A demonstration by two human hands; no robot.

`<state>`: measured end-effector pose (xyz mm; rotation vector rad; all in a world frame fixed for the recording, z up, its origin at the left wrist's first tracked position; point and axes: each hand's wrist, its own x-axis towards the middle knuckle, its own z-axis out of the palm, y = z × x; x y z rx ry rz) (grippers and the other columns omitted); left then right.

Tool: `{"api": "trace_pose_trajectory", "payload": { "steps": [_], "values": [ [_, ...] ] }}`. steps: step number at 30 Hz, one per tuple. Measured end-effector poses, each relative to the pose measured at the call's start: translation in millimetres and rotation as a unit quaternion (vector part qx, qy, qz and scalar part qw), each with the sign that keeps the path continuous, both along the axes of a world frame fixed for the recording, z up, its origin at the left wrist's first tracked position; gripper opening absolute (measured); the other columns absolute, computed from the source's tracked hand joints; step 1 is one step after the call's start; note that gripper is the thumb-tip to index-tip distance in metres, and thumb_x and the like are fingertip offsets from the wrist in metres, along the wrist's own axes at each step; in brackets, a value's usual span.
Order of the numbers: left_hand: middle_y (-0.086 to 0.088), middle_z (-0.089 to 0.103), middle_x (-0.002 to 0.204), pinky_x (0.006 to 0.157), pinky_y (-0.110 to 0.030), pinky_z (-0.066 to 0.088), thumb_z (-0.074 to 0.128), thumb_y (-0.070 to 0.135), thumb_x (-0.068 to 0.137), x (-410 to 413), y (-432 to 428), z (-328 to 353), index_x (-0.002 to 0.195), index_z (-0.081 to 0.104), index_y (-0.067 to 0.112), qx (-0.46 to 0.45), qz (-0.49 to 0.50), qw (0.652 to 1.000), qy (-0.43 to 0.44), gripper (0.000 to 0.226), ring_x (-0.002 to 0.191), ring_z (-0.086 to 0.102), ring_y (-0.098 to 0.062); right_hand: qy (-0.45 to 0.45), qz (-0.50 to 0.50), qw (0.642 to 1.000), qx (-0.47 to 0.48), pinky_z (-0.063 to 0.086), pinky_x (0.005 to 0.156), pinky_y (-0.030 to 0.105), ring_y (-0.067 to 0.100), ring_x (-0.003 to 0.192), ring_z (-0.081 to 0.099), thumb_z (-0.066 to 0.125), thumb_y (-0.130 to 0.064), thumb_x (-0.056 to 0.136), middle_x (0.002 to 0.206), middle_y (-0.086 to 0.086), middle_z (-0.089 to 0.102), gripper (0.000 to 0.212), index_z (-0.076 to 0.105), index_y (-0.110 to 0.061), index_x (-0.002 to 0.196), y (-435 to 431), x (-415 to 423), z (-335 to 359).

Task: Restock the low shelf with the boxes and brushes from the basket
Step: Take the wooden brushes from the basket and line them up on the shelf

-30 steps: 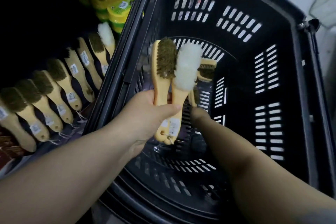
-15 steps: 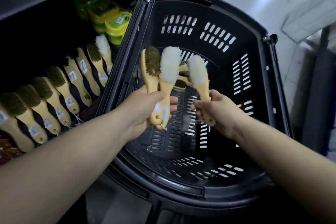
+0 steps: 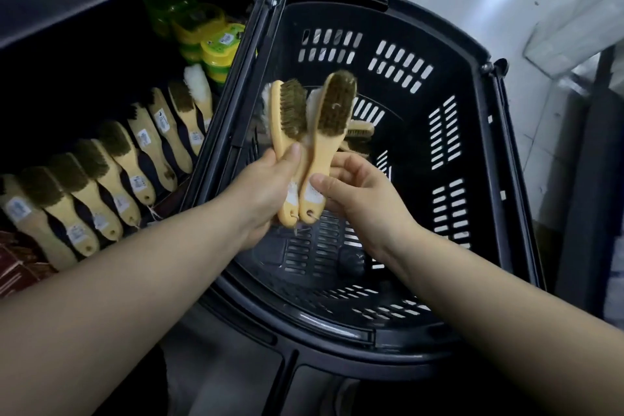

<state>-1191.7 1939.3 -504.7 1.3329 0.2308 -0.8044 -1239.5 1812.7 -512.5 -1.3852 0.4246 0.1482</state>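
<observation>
Left hand (image 3: 270,186) grips a brush bundle (image 3: 287,115) by the handles. Right hand (image 3: 354,192) pinches another brush (image 3: 332,118) touching it. Both are above the basket (image 3: 472,111), near its left rim. Shelved brushes (image 3: 111,172) crowd the left, with tins (image 3: 216,47) farther back. Loose brushes (image 3: 359,132) lie in the basket's far part.

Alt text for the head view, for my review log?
The left hand and right hand hold wooden-handled brushes by their handles over a black basket, where more brushes lie. A row of brushes lines the low shelf at left.
</observation>
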Motion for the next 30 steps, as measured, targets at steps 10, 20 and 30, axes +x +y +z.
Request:
{"api": "trace_pose_trajectory", "payload": {
  "steps": [10,20,30],
  "values": [
    [-0.015,0.071,0.089,0.054,-0.031,0.044,0.078,0.029,0.061,-0.1,3.4,-6.7,0.105,0.064,0.013,0.026,-0.065,0.997,-0.018,0.048,0.073,0.064,-0.027,-0.042,0.060,0.974,-0.213,0.050,0.062,0.022,0.011,0.063,0.057,0.070,-0.017,0.082,0.068,0.007,0.063,0.010,0.066,-0.009,0.079,-13.4,10.1,-0.8],
    [-0.019,0.070,0.097,0.062,-0.042,0.053,0.070,0.000,0.075,0.8,5.4,-16.1,0.108,0.062,0.007,0.058,-0.016,0.998,0.025,0.034,0.079,0.068,-0.035,0.202,0.053,0.904,-0.373,0.048,0.084,0.028,0.022,0.096,0.060,0.044,-0.019,0.097,0.111,0.014,0.063,0.028,0.062,-0.005,0.113,-93.7,132.6,-90.4],
    [-0.011,0.074,0.089,0.085,-0.050,0.052,0.078,0.013,0.066,5.8,17.3,-22.9,0.101,0.068,0.013,0.123,-0.036,0.992,0.007,0.036,0.085,0.071,-0.031,0.198,0.165,0.842,-0.473,0.038,0.095,0.032,0.033,0.122,0.043,0.056,-0.024,0.089,0.144,0.010,0.035,0.055,0.033,-0.021,0.139,-114.0,159.0,-219.6]
  ]
}}
